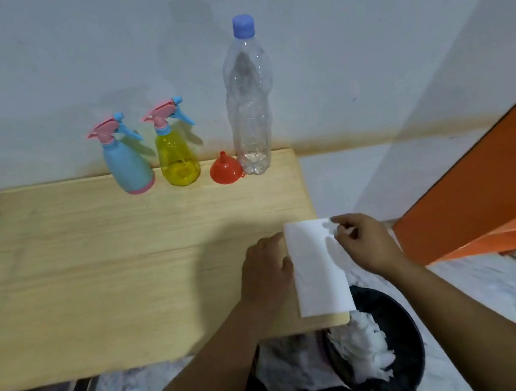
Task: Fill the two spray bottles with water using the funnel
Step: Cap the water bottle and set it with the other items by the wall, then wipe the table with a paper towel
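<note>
So from the head cam: a light wooden table [98,260] fills most of the left and middle of the frame, pushed up against a pale wall. Along its far edge, upper middle of the picture, everything is lined up in a row. The blue spray bottle [127,164] with a pink and blue trigger head sits furthest left, and the yellow spray bottle [178,159] with the same kind of head is just beside it on the right. Next comes the little red funnel [225,170], resting wide end down with the spout pointing up, touching or nearly touching the tall clear water bottle [248,100]. That bottle has its blue cap on and looks close to empty.

Down in the lower right, both hands are on a white paper towel [318,268] lying over the table's near right corner. The left hand [268,277] grips its left edge, fingers curled around it. The right hand [362,241] pinches the top right corner between thumb and fingertips.

Below the corner there's a black bin [402,339] on the floor with crumpled white paper inside. Something orange [473,198] slants across the right edge.
</note>
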